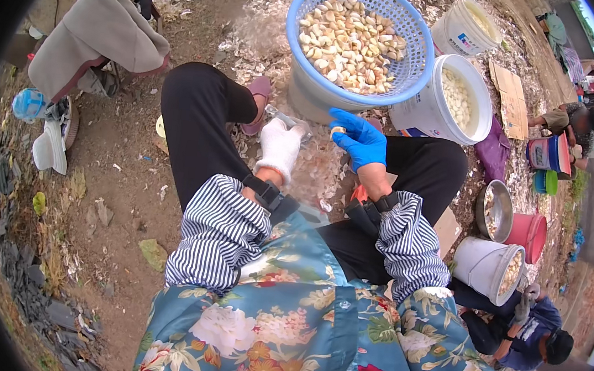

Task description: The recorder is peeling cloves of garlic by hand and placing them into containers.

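Note:
My left hand (pixel 279 146), in a white knit glove, is closed around a shiny greyish tool (pixel 286 118) that I cannot make out well. My right hand (pixel 357 140), in a blue glove, pinches a garlic clove (pixel 338 130) between thumb and fingers, a short way right of the left hand. Beyond both hands, a blue plastic colander (pixel 419 84) full of unpeeled-looking garlic cloves (pixel 342 45) rests on a whitish bucket (pixel 310 98). Right of it stands a white bucket (pixel 417 108) holding pale, peeled-looking cloves (pixel 455 99) in liquid.
Garlic skins (pixel 264 27) litter the ground. Another white bucket (pixel 454 31), a metal bowl (pixel 498 215), a red bucket (pixel 530 237) and a white bucket of cloves (pixel 482 262) stand to the right. Two co-workers sit farther right. A draped grey cloth (pixel 97 32) is at left.

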`<action>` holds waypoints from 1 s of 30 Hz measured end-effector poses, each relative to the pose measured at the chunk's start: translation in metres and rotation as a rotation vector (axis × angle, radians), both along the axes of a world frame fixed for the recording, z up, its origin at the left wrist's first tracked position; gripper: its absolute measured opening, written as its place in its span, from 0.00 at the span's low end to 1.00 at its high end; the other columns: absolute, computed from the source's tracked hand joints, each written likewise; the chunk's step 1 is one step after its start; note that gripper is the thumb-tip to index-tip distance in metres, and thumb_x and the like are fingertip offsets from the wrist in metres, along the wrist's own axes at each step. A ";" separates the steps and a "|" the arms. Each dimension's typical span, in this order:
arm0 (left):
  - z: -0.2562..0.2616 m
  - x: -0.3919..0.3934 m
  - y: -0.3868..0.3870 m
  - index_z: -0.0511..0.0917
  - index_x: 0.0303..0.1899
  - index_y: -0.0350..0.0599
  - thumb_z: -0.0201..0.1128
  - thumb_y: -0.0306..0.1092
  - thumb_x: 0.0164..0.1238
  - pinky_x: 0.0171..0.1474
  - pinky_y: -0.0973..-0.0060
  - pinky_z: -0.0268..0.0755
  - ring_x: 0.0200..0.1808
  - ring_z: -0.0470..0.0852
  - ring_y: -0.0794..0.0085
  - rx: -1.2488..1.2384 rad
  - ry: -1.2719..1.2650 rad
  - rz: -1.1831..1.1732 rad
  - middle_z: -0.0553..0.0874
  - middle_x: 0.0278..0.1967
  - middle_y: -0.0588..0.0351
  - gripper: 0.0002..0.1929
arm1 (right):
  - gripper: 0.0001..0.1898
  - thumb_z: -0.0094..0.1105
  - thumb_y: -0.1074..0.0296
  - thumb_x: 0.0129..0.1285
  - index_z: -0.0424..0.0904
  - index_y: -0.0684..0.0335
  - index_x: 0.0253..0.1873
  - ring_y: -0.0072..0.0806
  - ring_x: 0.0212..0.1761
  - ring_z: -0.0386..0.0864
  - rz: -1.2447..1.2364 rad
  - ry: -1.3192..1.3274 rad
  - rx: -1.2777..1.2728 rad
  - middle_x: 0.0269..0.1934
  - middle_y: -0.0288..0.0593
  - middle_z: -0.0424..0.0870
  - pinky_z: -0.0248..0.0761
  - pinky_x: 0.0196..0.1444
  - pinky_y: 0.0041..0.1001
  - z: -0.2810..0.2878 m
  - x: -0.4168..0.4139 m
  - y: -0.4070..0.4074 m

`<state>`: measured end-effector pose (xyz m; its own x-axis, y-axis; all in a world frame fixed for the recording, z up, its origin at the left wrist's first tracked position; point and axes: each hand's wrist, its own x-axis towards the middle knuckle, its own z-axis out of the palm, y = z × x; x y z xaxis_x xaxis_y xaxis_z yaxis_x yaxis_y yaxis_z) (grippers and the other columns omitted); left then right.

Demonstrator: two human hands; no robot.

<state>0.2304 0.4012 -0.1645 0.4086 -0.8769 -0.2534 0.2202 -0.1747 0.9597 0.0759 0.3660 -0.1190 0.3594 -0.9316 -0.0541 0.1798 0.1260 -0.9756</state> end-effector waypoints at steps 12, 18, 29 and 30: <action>0.034 -0.012 0.004 0.78 0.36 0.38 0.63 0.35 0.60 0.27 0.82 0.72 0.24 0.80 0.78 0.036 0.277 -0.349 0.83 0.27 0.57 0.10 | 0.18 0.56 0.84 0.56 0.75 0.71 0.53 0.24 0.46 0.78 -0.033 -0.021 0.041 0.51 0.45 0.79 0.70 0.51 0.21 -0.011 -0.006 -0.003; 0.029 -0.007 0.002 0.77 0.35 0.38 0.63 0.31 0.59 0.27 0.82 0.71 0.24 0.80 0.78 0.043 0.301 -0.285 0.83 0.26 0.56 0.07 | 0.16 0.57 0.81 0.58 0.75 0.69 0.53 0.23 0.48 0.77 0.036 0.023 -0.008 0.51 0.44 0.79 0.70 0.53 0.23 -0.002 0.000 0.004; 0.032 -0.003 0.003 0.78 0.33 0.35 0.63 0.28 0.56 0.28 0.80 0.71 0.25 0.79 0.79 0.058 -0.139 -0.392 0.82 0.25 0.56 0.06 | 0.14 0.58 0.71 0.60 0.79 0.67 0.50 0.18 0.34 0.76 0.271 0.313 0.193 0.40 0.37 0.83 0.68 0.37 0.17 0.009 -0.017 -0.012; 0.031 -0.003 0.002 0.78 0.33 0.35 0.63 0.28 0.57 0.29 0.80 0.71 0.25 0.79 0.80 0.039 -0.189 -0.419 0.83 0.25 0.56 0.06 | 0.14 0.59 0.71 0.59 0.79 0.66 0.50 0.18 0.33 0.76 0.295 0.368 0.225 0.39 0.36 0.83 0.67 0.36 0.17 0.012 -0.016 -0.012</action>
